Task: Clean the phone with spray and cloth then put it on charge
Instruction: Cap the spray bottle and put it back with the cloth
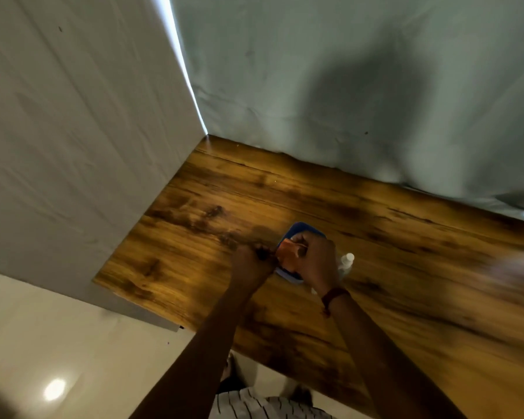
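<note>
Wiping step in hand. Phone (pixel 297 237) flat on wooden table (pixel 406 267). Right hand (pixel 312 258) presses orange cloth (pixel 286 252) onto it; left hand (pixel 250 263) clenched at phone edge, contents unclear. Spray bottle (pixel 345 263) just beside. Next: locate charger, none visible.

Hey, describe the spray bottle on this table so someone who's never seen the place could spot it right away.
Start at the wooden table set into the corner. Both hands meet near its middle over a blue phone; the spray bottle is just beyond the right hand. It is the only clear item, with a pale cap, unlike the orange cloth.
</note>
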